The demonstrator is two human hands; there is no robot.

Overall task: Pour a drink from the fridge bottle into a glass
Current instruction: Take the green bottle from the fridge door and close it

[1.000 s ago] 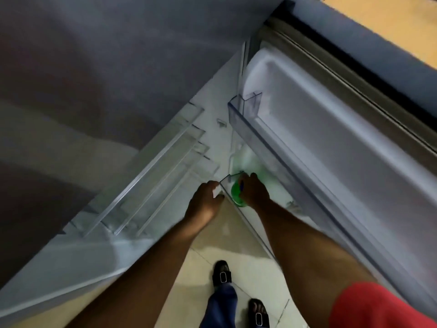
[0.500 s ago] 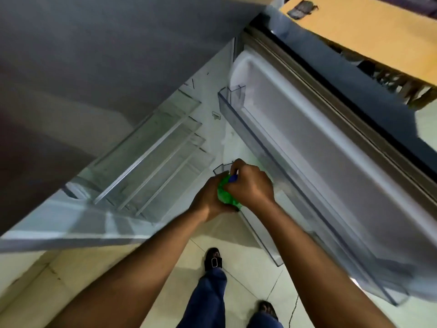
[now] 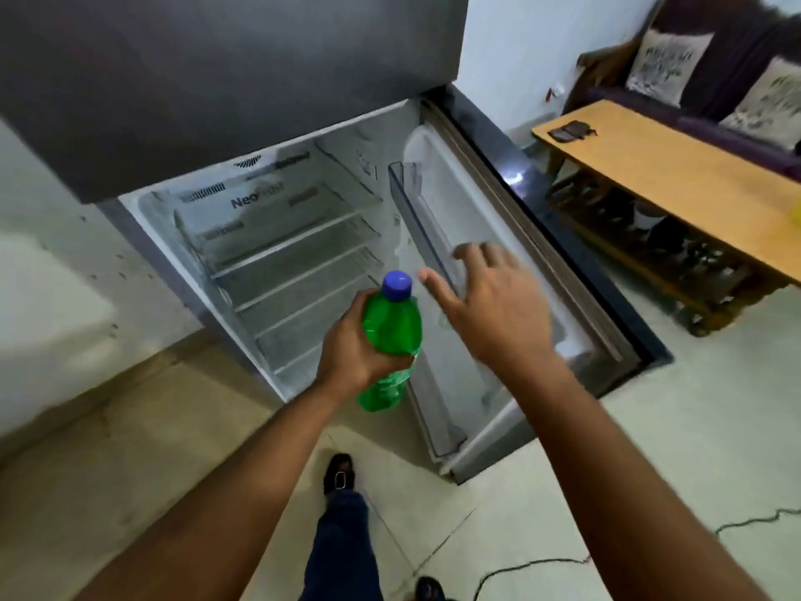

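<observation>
The left hand is wrapped shut round the middle of the green bottle, held upright w/ its blue cap on top, clear of the fridge and in front of the open compartment. The right hand is spread open, fingers splayed, nothing held; it is raised just beside the bottle, in front of the open door and near the edge of the upper door bin.

Step in hand, as judged: bottle fetched, fridge not yet shut. Next move likely calls for the door to be pushed closed w/ the free right hand, then the bottle carried to a glass; no glass is seen in view, so its place cannot be told. The cap is yet to be unscrewed.

Vs. 0.5 s ago: both hands were then closed on the bottle low at the bottom door bin; now it has been lifted out, the right hand has let go, and the view has been raised so the shelves and a wooden table at right are shown
</observation>
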